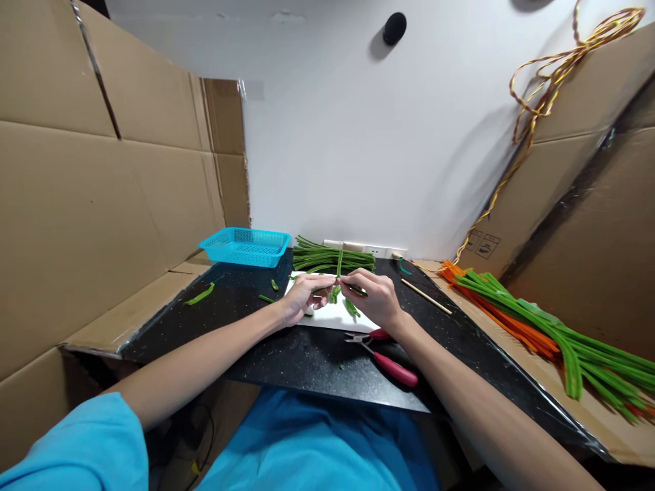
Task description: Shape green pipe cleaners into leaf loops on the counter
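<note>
My left hand [306,294] and my right hand [372,295] meet over a white sheet [332,315] on the black table [286,354]. Both pinch green pipe cleaner pieces [338,278]; one stem stands upright between the fingertips, and bent green loops hang below. A bundle of straight green pipe cleaners [332,258] lies just behind the hands. Red-handled pliers [386,354] rest on the table just in front of my right wrist.
A turquoise mesh basket [245,245] sits at the back left. Short green scraps [200,294] lie on the left. A thin wooden stick [426,296] lies right of the hands. Long green and orange pipe cleaners [542,331] spread over cardboard on the right. Cardboard walls [102,204] enclose both sides.
</note>
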The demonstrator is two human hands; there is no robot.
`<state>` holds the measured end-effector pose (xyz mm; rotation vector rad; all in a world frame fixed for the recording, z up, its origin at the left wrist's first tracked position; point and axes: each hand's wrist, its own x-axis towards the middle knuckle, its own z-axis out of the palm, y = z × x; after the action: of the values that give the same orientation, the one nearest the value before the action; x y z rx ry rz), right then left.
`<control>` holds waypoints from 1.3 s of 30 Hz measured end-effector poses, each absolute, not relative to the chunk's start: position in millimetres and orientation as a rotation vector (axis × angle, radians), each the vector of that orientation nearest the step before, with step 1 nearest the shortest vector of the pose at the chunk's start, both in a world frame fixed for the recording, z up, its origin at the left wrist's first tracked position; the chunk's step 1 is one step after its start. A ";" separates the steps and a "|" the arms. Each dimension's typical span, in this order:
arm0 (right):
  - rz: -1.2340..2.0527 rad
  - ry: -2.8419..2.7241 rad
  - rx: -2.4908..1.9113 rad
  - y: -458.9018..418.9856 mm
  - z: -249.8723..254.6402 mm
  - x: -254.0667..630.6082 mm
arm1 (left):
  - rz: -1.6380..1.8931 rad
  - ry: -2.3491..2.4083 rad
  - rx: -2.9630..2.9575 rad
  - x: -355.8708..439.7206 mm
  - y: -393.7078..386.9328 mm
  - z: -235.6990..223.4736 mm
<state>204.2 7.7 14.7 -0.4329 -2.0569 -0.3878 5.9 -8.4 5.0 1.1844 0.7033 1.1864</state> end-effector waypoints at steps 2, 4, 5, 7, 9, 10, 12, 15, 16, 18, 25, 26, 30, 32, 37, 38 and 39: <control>-0.326 -2.066 -0.444 8.4 15.7 204.6 | 1.204 0.726 1.311 3.7 -7.9 6.9; -0.266 -2.073 -0.468 9.8 16.9 205.4 | 1.215 0.742 1.409 1.8 -7.7 8.9; -0.249 -2.078 -0.484 10.7 17.4 206.0 | 1.217 0.755 1.436 1.1 -7.6 9.4; -0.247 -2.093 -0.521 12.7 17.8 207.2 | 1.200 0.785 1.481 0.5 -7.3 9.6; -0.268 -2.104 -0.552 14.4 17.1 208.2 | 1.170 0.811 1.525 0.7 -6.9 8.7; -0.282 -2.102 -0.567 15.1 16.4 208.4 | 1.159 0.816 1.539 1.1 -6.7 8.2; -0.306 -2.083 -0.601 15.7 14.8 207.8 | 1.163 0.819 1.528 2.1 -6.1 7.3; -0.298 -2.046 -0.671 14.9 12.9 204.0 | 1.232 0.831 1.462 3.4 -5.0 6.6; -0.273 -2.042 -0.700 14.2 12.7 202.1 | 1.267 0.833 1.440 3.7 -4.6 6.4; -0.169 -2.058 -0.750 12.4 12.6 198.2 | 1.333 0.839 1.407 3.7 -4.0 6.0; 0.174 -2.109 -0.771 10.9 12.7 192.7 | 1.419 0.895 1.435 4.1 -1.4 0.8; 0.192 -2.114 -0.762 11.3 12.8 192.8 | 1.419 0.904 1.445 4.6 -0.5 -0.2; 0.290 -2.083 -0.720 11.9 12.8 192.1 | 1.418 0.909 1.471 5.5 2.6 -2.3; 0.335 -2.061 -0.706 11.4 12.4 191.0 | 1.418 0.889 1.467 5.3 2.9 -1.8; 0.390 -2.051 -0.722 9.1 11.0 189.5 | 1.424 0.862 1.429 4.8 1.3 0.6; 0.401 -2.048 -0.725 8.7 10.9 189.4 | 1.427 0.864 1.434 5.0 0.9 1.1; 0.414 -2.046 -0.726 8.4 11.0 189.4 | 1.432 0.868 1.441 5.2 0.7 1.5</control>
<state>189.4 8.4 11.0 -0.7257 -2.0465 0.4137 5.2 0.7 1.5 1.4409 0.8679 1.4322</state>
